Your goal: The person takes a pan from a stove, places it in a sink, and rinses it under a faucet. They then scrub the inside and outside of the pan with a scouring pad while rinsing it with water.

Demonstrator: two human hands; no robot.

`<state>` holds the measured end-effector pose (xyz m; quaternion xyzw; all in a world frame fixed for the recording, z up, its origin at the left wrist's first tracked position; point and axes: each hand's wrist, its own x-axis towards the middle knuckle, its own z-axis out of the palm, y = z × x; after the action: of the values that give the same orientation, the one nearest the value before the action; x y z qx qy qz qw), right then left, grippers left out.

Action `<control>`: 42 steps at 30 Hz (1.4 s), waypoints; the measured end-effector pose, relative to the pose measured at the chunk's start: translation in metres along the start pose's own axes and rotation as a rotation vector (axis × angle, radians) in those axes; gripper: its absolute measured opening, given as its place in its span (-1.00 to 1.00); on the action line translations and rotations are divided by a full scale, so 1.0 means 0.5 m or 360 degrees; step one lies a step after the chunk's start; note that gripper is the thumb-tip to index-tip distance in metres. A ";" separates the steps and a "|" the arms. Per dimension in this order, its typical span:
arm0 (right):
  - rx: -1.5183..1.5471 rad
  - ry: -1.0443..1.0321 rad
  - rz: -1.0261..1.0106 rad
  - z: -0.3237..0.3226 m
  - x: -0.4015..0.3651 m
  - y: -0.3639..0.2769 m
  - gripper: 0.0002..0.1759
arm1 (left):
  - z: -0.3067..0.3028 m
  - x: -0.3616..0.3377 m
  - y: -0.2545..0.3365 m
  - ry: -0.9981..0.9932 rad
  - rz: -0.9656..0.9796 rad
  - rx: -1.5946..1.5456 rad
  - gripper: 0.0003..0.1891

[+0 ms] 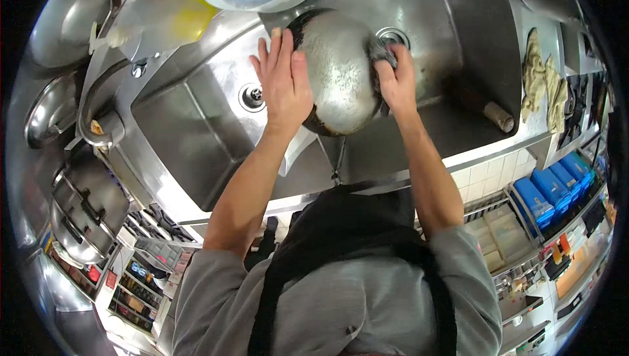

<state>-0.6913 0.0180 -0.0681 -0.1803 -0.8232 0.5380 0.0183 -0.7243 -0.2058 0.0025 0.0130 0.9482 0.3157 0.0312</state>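
A wok point(337, 68) with a scuffed, silvery metal surface and dark rim patches lies bottom up over the divider of a double sink point(177, 120). My left hand point(286, 87) rests against its left side, fingers stretched out and holding nothing. At the wok's right edge, my right hand point(398, 81) is closed around a grey steel wool scrubber point(380, 51) and presses it to the metal. A drain point(393, 36) shows just beyond that hand. The wok's inside is hidden.
A white basin point(262, 7) with a blue-white mesh cloth stands at the back. A curved faucet point(85, 104) is on the left. In the right bowl lies a brown cylindrical handle point(499, 117). Beige cloths point(544, 84) lie on the right ledge.
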 end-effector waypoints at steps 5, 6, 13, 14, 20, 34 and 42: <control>-0.0394 -0.0244 -0.0845 0.095 -0.037 -0.268 -0.57 | 0.037 -0.013 -0.083 0.0093 0.0322 -0.0280 -0.42; -0.0402 -0.0214 -0.0828 0.079 -0.062 -0.265 -0.57 | 0.044 -0.010 -0.107 0.0064 0.0284 -0.0489 -0.41; -0.0208 -0.0178 -0.0767 -0.002 -0.207 -0.088 -0.54 | -0.007 0.019 0.007 0.0149 0.0388 -0.0009 -0.51; -0.0166 -0.0174 -0.0654 -0.012 -0.217 -0.065 -0.53 | -0.009 0.021 0.014 0.0167 0.0633 0.0162 -0.57; 0.0344 0.0069 0.0329 -0.017 -0.211 0.041 -0.54 | -0.021 0.022 0.068 -0.0214 0.0893 0.0439 -0.45; 0.0672 0.0177 0.0681 0.007 -0.062 0.079 -0.48 | -0.010 0.068 0.041 -0.0177 0.0950 0.0441 -0.23; 0.0159 0.0062 0.0499 0.032 0.114 0.106 -0.49 | -0.013 0.068 0.060 -0.0242 0.0901 0.0418 -0.23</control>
<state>-0.7337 0.0410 -0.1315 -0.3158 -0.7568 0.5709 -0.0408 -0.7588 -0.1842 0.0242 0.3039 0.9345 0.1849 0.0110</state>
